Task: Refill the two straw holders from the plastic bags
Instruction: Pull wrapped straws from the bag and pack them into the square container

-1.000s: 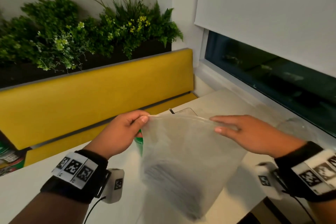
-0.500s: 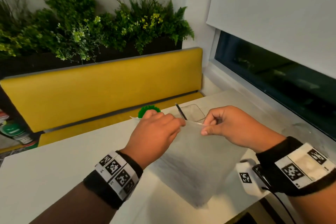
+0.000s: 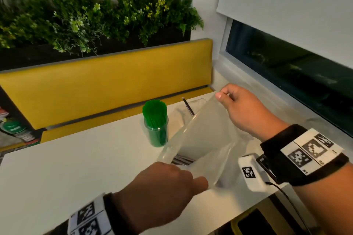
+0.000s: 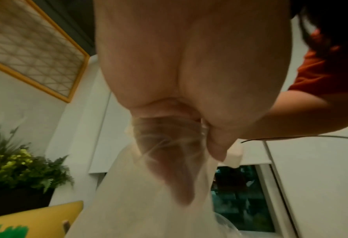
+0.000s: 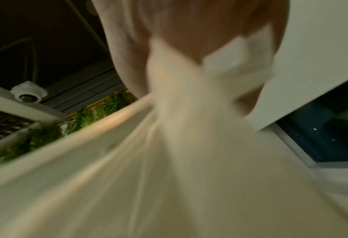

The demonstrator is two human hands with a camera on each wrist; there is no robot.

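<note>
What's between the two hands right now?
In the head view, the clear plastic bag is stretched from the left hand to the right hand; each pinches an edge.

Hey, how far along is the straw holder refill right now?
Done: the clear holder on the table looks packed with green straws. In hand: the left hand and right hand each pinch an edge of the plastic bag, pulling its mouth open; dark straws show inside. Left: the second holder behind shows just one dark straw.
</note>
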